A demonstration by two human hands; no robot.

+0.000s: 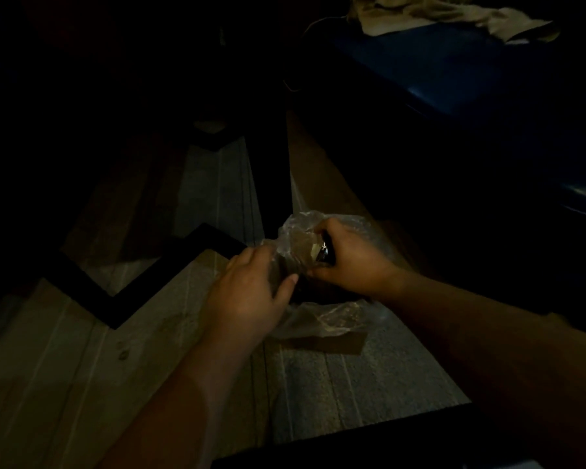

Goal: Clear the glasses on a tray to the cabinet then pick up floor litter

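The scene is very dark. A crumpled clear plastic bag hangs low over the floor between my two hands. My left hand grips the bag's near left side. My right hand is closed on the bag's upper right part together with a small dark shiny item that I cannot identify. Part of the bag sticks up behind my fingers. No glasses, tray or cabinet are visible.
The floor is pale planks crossed by a dark zigzag band. A brown board or furniture edge runs up the middle. On the upper right stands a blue object with a pale cloth on it.
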